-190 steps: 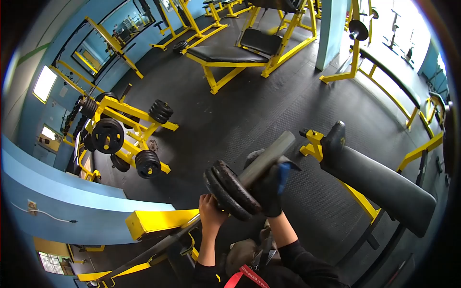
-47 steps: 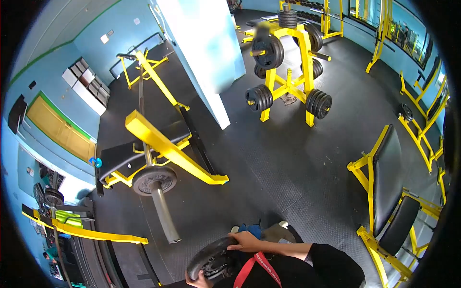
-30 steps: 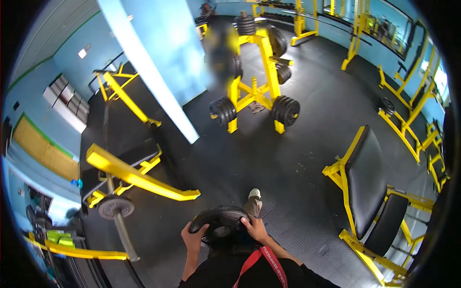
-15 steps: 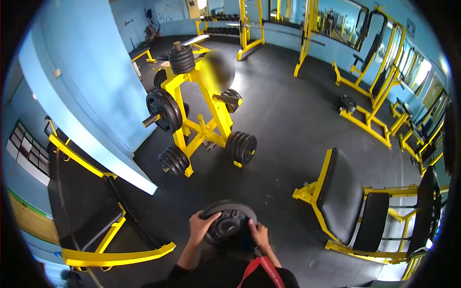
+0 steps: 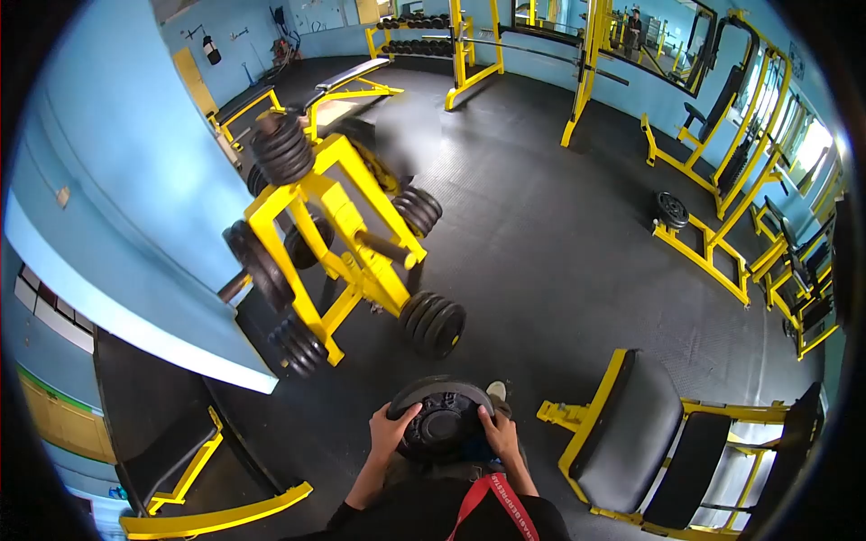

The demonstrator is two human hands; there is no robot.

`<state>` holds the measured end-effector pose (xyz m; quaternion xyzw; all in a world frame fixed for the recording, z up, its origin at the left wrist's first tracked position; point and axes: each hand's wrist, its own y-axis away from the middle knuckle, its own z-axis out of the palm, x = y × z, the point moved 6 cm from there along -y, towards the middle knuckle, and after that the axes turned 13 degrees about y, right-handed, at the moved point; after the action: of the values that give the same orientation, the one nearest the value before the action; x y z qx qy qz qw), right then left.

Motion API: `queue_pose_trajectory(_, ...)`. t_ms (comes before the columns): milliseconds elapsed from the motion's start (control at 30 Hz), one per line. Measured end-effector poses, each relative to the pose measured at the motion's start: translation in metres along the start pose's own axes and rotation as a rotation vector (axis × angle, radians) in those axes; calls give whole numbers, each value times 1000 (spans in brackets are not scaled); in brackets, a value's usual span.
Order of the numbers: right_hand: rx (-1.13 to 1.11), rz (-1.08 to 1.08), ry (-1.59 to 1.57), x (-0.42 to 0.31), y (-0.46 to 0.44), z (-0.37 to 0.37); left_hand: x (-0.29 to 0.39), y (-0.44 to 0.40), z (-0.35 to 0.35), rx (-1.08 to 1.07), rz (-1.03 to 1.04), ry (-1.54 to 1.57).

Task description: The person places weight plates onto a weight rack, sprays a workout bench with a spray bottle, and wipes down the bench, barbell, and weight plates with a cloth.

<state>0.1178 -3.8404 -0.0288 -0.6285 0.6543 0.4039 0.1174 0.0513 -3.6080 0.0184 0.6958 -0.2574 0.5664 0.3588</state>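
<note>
A round black weight plate (image 5: pixel 442 419) is held in front of my body, low in the view. My left hand (image 5: pixel 391 429) grips its left edge, thumb laid over the face. On the opposite edge my right hand (image 5: pixel 499 431) is closed in the same way, thumb on top. The fingers under the plate are hidden. Ahead and to the left stands a yellow plate rack (image 5: pixel 347 225), its pegs loaded with several black plates (image 5: pixel 281 149). One bare dark peg (image 5: pixel 383 245) sticks out toward me.
A black padded bench (image 5: pixel 627 433) with a yellow frame stands at the right. Another yellow-framed bench (image 5: pixel 194 460) is at the lower left, by a blue wall pillar (image 5: pixel 135 180). A dumbbell rack (image 5: pixel 415 41) and yellow machines (image 5: pixel 713 171) line the far side.
The rack looks nearer and larger, and has shifted left and tilted in view. The plate stays in both hands, its face turned a little more toward me. A shoe now shows beside it.
</note>
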Motion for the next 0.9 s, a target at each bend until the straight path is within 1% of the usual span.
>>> queue_pose_trajectory(33, -13, -41, 14, -3, -21, -18, 8, -8, 18, 38, -40, 39)
queue_pose_trajectory(67, -77, -13, 94, -7, -45, -38, 17, -18, 39, 38, -41, 31)
queue_pose_trajectory(100, -75, -17, 89, -6, -70, -52, 29, -31, 61, 33, 6, 22)
queue_pose_trajectory(133, -24, -45, 106, -4, -95, -64, 38, -43, 81, 36, 45, 16)
queue_pose_trajectory(167, 7, -65, 131, 0, -111, -74, 43, -54, 97, 54, 24, 12)
queue_pose_trajectory(233, -35, -36, 128, 1, -145, -92, 50, -69, 124, 68, -24, 0)
queue_pose_trajectory(300, -71, -58, 126, -9, -169, -109, 52, -81, 139, 124, -64, -14)
queue_pose_trajectory(400, -168, -53, 160, -26, -207, -130, 65, -103, 164, 120, -120, -49)
queue_pose_trajectory(467, -183, -57, 140, -33, -234, -139, 72, -124, 179, 133, -141, -68)
queue_pose_trajectory(533, -195, -63, 120, -37, -260, -146, 78, -145, 195, 158, -108, -59)
queue_pose_trajectory(633, -180, -97, 180, -40, -304, -149, 84, -175, 213, 211, -70, -62)
queue_pose_trajectory(700, -118, -118, 218, -52, -333, -156, 83, -199, 220, 239, -59, -67)
queue_pose_trajectory(733, -180, -88, 225, -57, -346, -156, 83, -211, 223, 246, -30, -85)
queue_pose_trajectory(767, -191, -104, 246, -70, -361, -159, 86, -222, 228, 254, -7, -100)
queue_pose_trajectory(833, -276, -120, 275, -87, -384, -156, 96, -235, 229, 291, -36, -69)
queue_pose_trajectory(867, -222, -177, 279, -86, -399, -148, 102, -245, 229, 309, -43, -53)
queue_pose_trajectory(900, -241, -199, 311, -93, -408, -145, 103, -249, 227, 343, -58, -30)
